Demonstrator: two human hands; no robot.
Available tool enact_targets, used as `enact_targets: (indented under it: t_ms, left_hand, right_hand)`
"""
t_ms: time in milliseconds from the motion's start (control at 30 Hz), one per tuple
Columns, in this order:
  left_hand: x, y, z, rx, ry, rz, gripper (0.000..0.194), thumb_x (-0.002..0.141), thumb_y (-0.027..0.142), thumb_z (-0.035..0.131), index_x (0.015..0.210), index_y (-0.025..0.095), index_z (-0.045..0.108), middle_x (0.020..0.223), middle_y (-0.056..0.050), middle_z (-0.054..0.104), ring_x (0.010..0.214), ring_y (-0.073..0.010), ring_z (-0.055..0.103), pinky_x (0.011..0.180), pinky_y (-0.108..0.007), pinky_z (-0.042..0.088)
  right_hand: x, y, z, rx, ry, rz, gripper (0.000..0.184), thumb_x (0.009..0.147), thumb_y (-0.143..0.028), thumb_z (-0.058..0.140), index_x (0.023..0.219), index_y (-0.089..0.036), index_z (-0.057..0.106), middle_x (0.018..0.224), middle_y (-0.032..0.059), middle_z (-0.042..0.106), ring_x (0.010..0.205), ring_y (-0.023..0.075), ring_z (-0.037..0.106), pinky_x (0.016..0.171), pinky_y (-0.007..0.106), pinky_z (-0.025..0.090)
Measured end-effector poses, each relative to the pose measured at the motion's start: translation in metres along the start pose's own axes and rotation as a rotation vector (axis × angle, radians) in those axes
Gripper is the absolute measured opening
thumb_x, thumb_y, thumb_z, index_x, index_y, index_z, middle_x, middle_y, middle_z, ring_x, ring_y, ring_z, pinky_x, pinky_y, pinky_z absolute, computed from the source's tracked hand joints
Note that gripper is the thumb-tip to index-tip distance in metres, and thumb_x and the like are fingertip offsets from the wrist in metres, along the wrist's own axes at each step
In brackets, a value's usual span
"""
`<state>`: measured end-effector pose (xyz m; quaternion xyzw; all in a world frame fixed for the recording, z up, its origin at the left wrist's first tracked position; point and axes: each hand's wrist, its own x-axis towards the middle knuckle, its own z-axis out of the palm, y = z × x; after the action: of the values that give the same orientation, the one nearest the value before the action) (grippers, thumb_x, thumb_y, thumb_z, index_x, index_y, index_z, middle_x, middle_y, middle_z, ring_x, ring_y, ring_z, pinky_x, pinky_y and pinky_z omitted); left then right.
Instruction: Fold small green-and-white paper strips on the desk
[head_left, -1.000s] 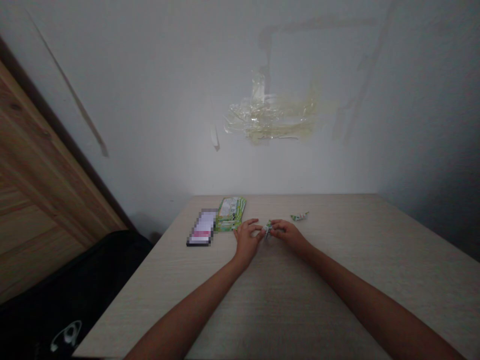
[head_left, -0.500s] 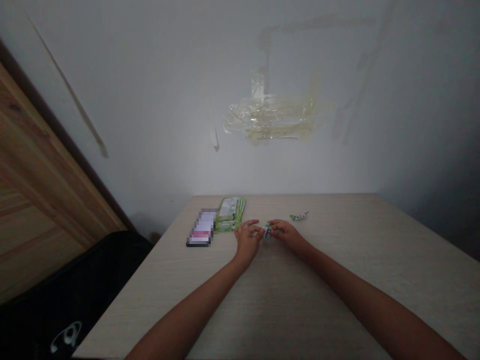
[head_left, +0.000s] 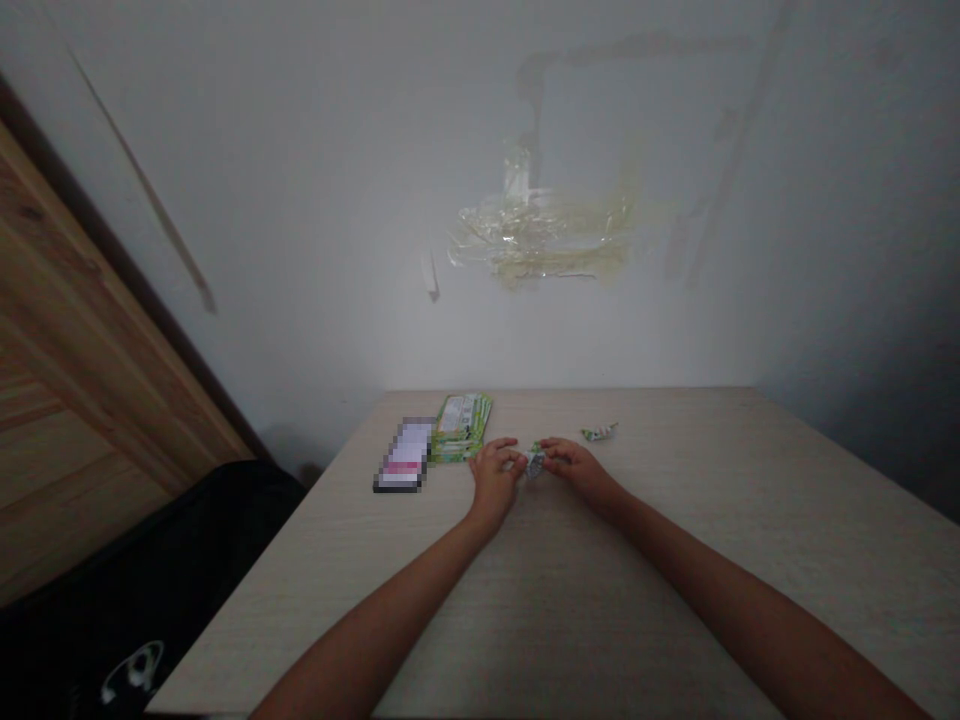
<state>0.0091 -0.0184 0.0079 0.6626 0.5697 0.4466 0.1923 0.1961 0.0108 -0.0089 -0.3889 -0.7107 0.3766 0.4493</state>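
Both hands meet over the far middle of a pale wooden table point(head_left: 570, 600). My left hand point(head_left: 494, 474) and my right hand point(head_left: 576, 467) each pinch one end of a small green-and-white wrapped candy point(head_left: 534, 461), held just above the tabletop. A second wrapped candy point(head_left: 598, 432) lies on the table a little beyond my right hand. Left of my left hand rests a stack of green packets point(head_left: 460, 426).
A phone with a blurred screen point(head_left: 404, 455) lies beside the packets near the table's left edge. The table stands against a white wall with old tape marks point(head_left: 540, 235). A black bag point(head_left: 135, 600) sits on the floor at left, by a wooden panel point(head_left: 67, 400).
Almost nothing differs. Both hands stay pinched on the candy in the same spot, with only tiny finger shifts.
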Motion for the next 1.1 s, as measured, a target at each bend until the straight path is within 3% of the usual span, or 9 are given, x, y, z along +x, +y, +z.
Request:
enact_targets:
  t_ms: [567, 767, 900, 1100]
  left_hand:
    - [0.001, -0.005, 0.0, 0.022, 0.049, 0.017, 0.006, 0.08, 0.028, 0.069, 0.077, 0.025, 0.074, 0.111, -0.002, 0.067, 0.111, -0.0217, 0.056, 0.103, -0.045, 0.034]
    - [-0.001, -0.003, -0.003, 0.12, 0.098, 0.099, 0.005, 0.082, 0.027, 0.068, 0.084, 0.027, 0.073, 0.114, -0.003, 0.065, 0.114, -0.0225, 0.053, 0.107, -0.048, 0.031]
    - [-0.003, -0.001, -0.005, 0.209, 0.07, 0.158, 0.008, 0.083, 0.029, 0.067, 0.086, 0.031, 0.074, 0.12, -0.003, 0.061, 0.121, -0.0265, 0.047, 0.113, -0.059, 0.014]
    - [-0.004, -0.004, -0.004, 0.224, 0.03, 0.175, 0.008, 0.079, 0.033, 0.072, 0.085, 0.034, 0.075, 0.124, -0.003, 0.058, 0.126, -0.0283, 0.043, 0.114, -0.062, 0.008]
  right_hand:
    - [-0.001, -0.003, 0.003, -0.058, 0.066, 0.007, 0.028, 0.076, -0.049, 0.067, 0.08, -0.023, 0.073, 0.107, 0.0078, 0.07, 0.106, 0.0239, 0.062, 0.103, 0.043, 0.039]
    - [-0.005, -0.011, 0.002, -0.073, 0.136, 0.038, 0.039, 0.077, -0.043, 0.068, 0.109, -0.02, 0.069, 0.113, 0.0099, 0.069, 0.11, 0.0254, 0.061, 0.103, 0.044, 0.04]
    - [-0.006, -0.01, 0.004, -0.056, 0.161, 0.029, 0.046, 0.08, -0.043, 0.065, 0.12, -0.019, 0.064, 0.109, 0.0087, 0.07, 0.108, 0.0245, 0.062, 0.102, 0.043, 0.04]
    - [-0.005, -0.006, 0.006, -0.125, 0.125, 0.006, 0.029, 0.079, -0.042, 0.064, 0.095, -0.019, 0.071, 0.097, 0.0084, 0.072, 0.096, 0.024, 0.064, 0.093, 0.039, 0.045]
